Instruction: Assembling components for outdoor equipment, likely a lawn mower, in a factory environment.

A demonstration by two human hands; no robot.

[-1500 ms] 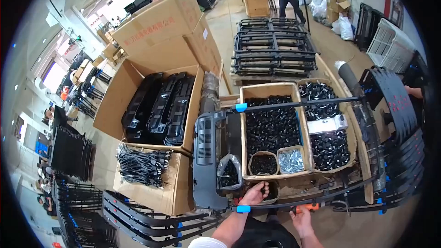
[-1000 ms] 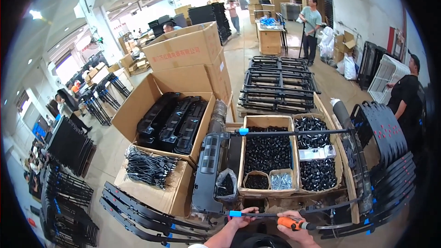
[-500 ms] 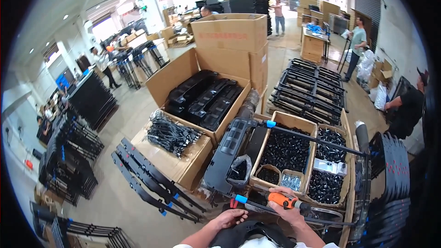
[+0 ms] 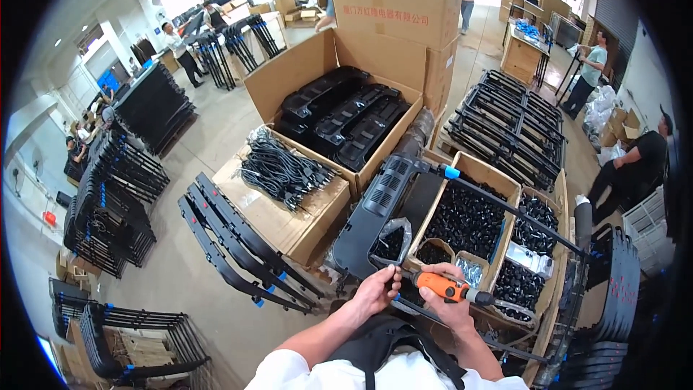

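At nine o'clock of our hands lay long black frame rails [image 4: 238,245] on the floor, and a bundle of black cables [image 4: 278,167] sat on a flat carton at eleven o'clock. Our left hand [image 4: 375,290] had its fingers [image 4: 393,278] curled narrowly on the near edge of the black panel [image 4: 382,209], beside a clear plastic bag [image 4: 393,235]. At three o'clock of it, our right hand [image 4: 444,303] gripped the orange electric screwdriver [image 4: 444,287], lying level, with the carton of small black parts [image 4: 469,217] at twelve o'clock.

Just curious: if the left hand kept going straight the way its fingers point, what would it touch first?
Probably the clear plastic bag of small black parts just beyond the left hand, though depth is hard to judge.
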